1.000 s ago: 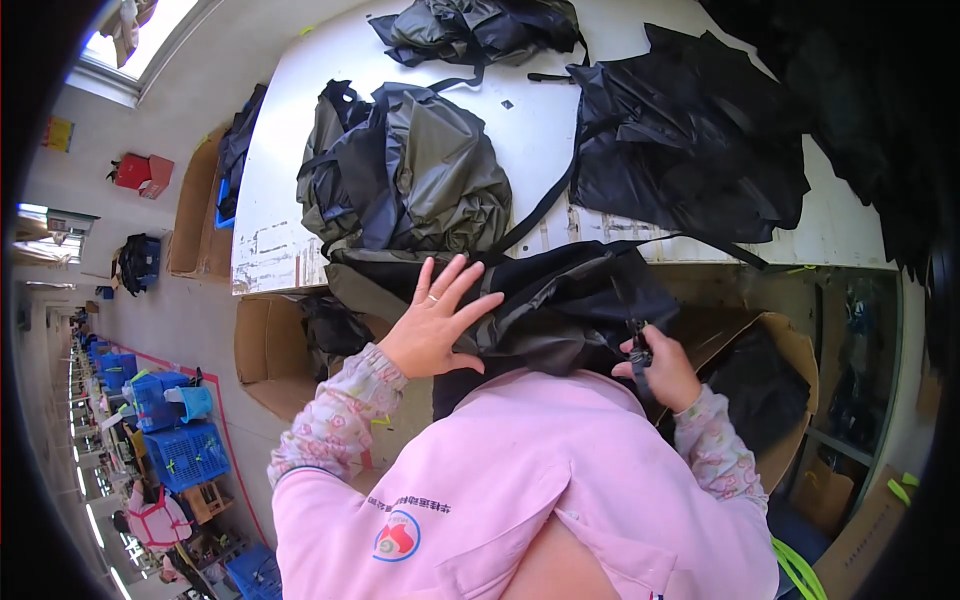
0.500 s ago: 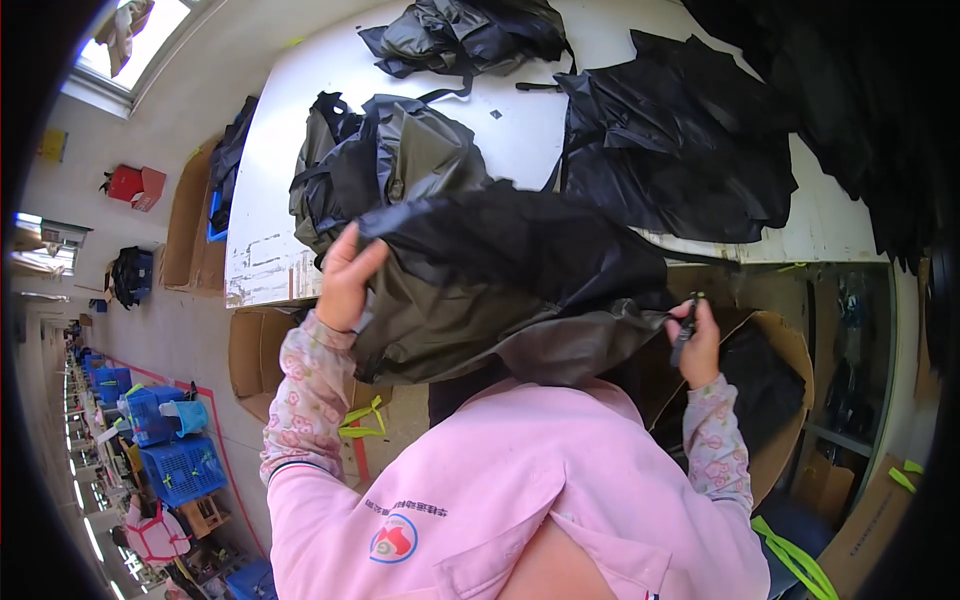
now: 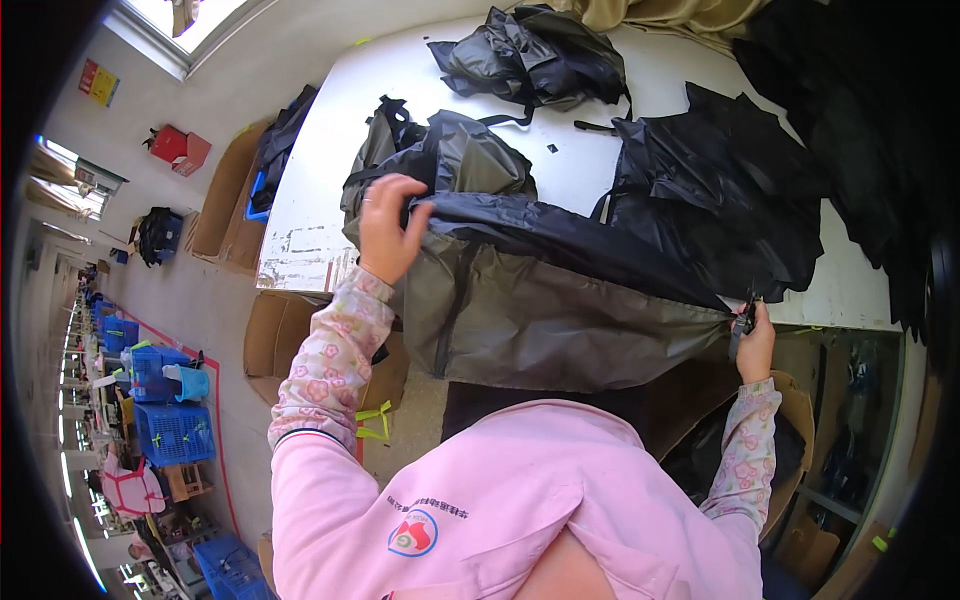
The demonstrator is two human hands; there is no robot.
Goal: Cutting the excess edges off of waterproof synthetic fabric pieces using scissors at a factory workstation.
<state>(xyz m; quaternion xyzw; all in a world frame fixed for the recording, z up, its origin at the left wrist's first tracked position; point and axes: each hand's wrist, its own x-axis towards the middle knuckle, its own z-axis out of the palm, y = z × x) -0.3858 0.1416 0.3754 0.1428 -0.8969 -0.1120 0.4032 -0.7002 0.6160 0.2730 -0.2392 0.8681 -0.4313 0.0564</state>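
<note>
A long black and olive-grey fabric bag is stretched out in front of me, partly over the table's near edge. My left hand curls round its upper left corner, with thumb and fingers bent at the black edge. At the far right corner my right hand is closed on the narrowed end of the bag. A small dark tool, perhaps thread snips, is in that same hand; its exact kind is partly hidden. Behind my left hand lies another olive and black bag, crumpled on the table.
On the white table lie a black fabric piece and a crumpled dark bag. Black cloth hangs at the right. Open cardboard boxes stand below the table. Blue crates line the floor at left.
The bag has been drawn out straighter, its olive side and dark seam now facing me. My right hand has moved right, and my left hand has moved up and right.
</note>
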